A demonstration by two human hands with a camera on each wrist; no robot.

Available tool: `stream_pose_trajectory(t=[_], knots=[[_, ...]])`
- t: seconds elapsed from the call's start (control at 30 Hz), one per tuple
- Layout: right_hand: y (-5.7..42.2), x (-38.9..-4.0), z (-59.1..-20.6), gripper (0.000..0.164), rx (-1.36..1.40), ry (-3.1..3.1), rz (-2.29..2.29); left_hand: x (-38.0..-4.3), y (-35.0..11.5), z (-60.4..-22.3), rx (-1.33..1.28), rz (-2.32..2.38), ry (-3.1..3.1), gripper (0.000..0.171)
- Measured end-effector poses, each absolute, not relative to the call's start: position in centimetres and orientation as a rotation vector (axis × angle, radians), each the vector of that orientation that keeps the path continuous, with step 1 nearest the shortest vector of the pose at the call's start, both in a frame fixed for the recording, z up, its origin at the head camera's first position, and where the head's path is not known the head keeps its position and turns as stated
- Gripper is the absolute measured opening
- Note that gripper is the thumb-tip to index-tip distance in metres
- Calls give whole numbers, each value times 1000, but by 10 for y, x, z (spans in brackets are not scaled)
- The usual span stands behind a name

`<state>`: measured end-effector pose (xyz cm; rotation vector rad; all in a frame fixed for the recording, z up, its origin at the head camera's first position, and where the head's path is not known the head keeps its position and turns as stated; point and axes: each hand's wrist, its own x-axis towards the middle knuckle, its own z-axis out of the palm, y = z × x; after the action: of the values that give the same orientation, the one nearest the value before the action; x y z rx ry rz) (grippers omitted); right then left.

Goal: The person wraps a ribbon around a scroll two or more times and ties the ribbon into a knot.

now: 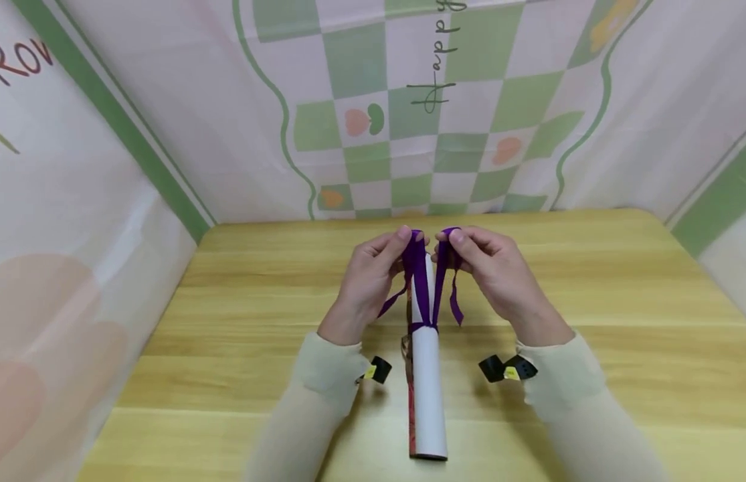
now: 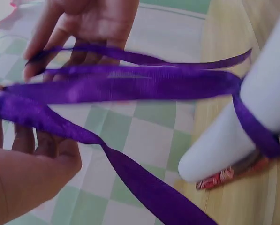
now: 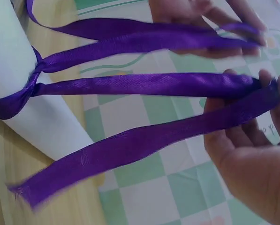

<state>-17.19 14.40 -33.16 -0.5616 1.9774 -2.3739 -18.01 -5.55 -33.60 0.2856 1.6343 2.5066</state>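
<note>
A white paper roll (image 1: pixel 429 395) lies lengthwise on the table, with a red, patterned strip (image 1: pixel 411 415) showing along its left side. Round its middle passes a purple ribbon (image 1: pixel 422 294), crossed or knotted on top, with two lengths drawn up from it. My left hand (image 1: pixel 373 274) pinches one length between thumb and fingers, its loose tail hanging to the left. The other length is pinched by my right hand (image 1: pixel 490 268), and a tail (image 3: pixel 93 161) dangles below it. Both hands are close together above the roll's far end, held apart from the paper.
The wooden table (image 1: pixel 246 335) reaches back to a hanging cloth (image 1: pixel 409 161) with green and white checks. Another printed cloth (image 1: pixel 59 201) hangs at the left. A small black camera (image 1: pixel 381 369) is worn on the left wrist, another camera (image 1: pixel 508 368) on the right.
</note>
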Motion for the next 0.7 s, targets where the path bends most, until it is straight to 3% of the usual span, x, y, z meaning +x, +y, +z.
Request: stream_pose_trajectory(t=[0.27,0.7], knots=[[142,-171,-333,24,-318,2144,-2401,-178,-41,-344,268,2511,1598,33],[143,-177,-338,39,-427,2339,-2158,-177,-52,-344,429,2294,1860,44]])
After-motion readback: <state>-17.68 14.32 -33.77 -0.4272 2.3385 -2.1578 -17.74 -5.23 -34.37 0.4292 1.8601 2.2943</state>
